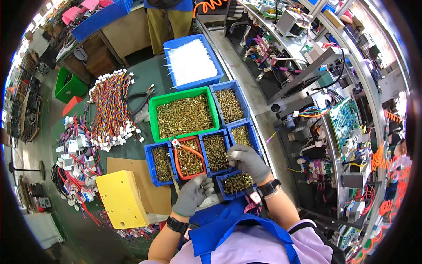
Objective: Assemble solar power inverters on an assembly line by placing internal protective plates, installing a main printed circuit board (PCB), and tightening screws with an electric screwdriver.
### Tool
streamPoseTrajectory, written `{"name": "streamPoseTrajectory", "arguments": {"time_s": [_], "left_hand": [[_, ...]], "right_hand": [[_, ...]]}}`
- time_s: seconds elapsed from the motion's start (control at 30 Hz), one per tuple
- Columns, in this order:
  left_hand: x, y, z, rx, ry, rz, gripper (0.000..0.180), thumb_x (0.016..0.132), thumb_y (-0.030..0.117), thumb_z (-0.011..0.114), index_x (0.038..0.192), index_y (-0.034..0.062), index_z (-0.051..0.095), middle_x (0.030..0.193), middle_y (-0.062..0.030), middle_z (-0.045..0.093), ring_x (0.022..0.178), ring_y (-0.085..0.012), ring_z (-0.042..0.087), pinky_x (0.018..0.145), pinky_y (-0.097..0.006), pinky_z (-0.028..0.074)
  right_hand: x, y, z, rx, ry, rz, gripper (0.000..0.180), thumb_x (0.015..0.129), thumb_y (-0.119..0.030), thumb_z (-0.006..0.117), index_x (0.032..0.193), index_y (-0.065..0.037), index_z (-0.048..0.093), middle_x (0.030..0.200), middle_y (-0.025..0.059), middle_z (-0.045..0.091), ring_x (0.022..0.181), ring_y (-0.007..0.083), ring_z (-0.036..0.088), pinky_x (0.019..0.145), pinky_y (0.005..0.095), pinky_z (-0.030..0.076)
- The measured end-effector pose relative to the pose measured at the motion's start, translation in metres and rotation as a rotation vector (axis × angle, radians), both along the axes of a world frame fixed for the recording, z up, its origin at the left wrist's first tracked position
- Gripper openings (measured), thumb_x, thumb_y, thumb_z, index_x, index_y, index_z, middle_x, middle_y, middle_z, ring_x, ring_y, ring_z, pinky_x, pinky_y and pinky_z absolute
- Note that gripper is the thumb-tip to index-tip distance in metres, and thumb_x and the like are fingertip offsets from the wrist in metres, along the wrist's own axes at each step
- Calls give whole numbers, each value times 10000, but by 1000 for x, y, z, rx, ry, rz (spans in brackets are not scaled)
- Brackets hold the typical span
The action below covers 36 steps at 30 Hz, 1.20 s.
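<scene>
My left hand [192, 194], in a grey glove, is just in front of the red bin [191, 177]. Its fingers curl together; what is in them, if anything, is too small to make out. My right hand [249, 161], also gloved in grey, reaches over the small blue bins with its fingertips pinched near the edge of one blue bin [227, 140]. Brass-coloured screw-like parts [214, 152] fill these bins. More of them fill a large green bin [152, 115] behind. Across the red bin lies a hand tool with orange handles [176, 159].
A blue bin of white cable ties [191, 61] stands at the back. Left lie bundled twisted wires [112, 108], pliers [140, 102], connector harnesses [77, 149], cardboard [151, 189] and a yellow stack of sheets [118, 198]. A rack of circuit boards [345, 119] runs along the right. Someone stands beyond.
</scene>
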State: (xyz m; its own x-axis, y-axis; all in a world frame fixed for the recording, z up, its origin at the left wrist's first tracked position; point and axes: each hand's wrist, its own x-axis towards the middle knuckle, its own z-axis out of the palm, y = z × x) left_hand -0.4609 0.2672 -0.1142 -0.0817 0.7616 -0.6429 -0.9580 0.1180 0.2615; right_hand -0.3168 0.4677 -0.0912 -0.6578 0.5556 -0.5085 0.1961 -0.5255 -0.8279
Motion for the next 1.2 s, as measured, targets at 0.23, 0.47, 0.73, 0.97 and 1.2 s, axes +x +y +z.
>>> {"name": "streamPoseTrajectory", "arguments": {"time_s": [0.23,0.47,0.73,0.97,1.2], "left_hand": [[6,1,2,-53,-16,-37,256,915,160,568,1093,-23,548,1027,-136,595,932,-244,610,786,-344,534],[10,5,1,-98,2,-63,248,896,139,568,1083,-23,545,982,-113,581,914,-235,600,783,-341,532],[18,2,-4,-97,20,-119,286,900,158,567,1120,-23,538,1035,-132,583,951,-251,605,818,-354,531],[18,2,-2,-95,12,-92,281,902,156,570,1110,-30,542,1039,-140,595,935,-251,615,795,-352,540],[15,2,-3,-155,3,-90,206,908,154,580,1040,-3,572,980,-106,609,889,-221,625,745,-322,544]], "right_hand": [[82,1,-9,-430,456,-409,270,868,-132,528,1099,2,569,1046,124,604,901,208,625,774,306,562],[152,10,-40,303,-279,-388,242,847,-26,494,1067,38,573,991,147,600,800,192,621,719,311,563],[149,0,-72,542,-682,-64,241,790,-130,593,974,7,665,850,167,669,659,234,660,657,346,531],[146,-7,-57,764,-573,-61,268,808,-142,590,1027,-5,658,854,173,680,690,270,667,686,344,527],[122,-8,-23,758,-752,-121,290,821,-180,618,1079,-51,648,870,162,678,749,264,677,712,338,530]]}}
